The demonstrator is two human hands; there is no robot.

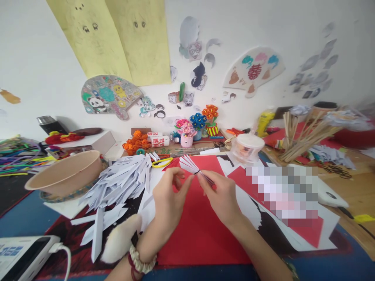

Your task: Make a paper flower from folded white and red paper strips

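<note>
My right hand [221,197] pinches a small bundle of folded white paper strips [191,164], tied at the middle by a dark band and fanned out at its far end. My left hand [168,197] is curled just left of the bundle, thumb and forefinger close to its tie point; whether they touch it I cannot make out. Both hands hover over a red paper sheet [196,230]. A pile of pointed white paper strips [117,181] lies to the left of my left hand.
A tan bowl [66,169] stands at left, yellow-handled scissors [162,160] behind the strips, a round lidded tub [247,146] and wooden sticks [301,134] at back right. Small paper-flower pots [195,130] line the wall. A device with a white cable [26,253] lies at the near left.
</note>
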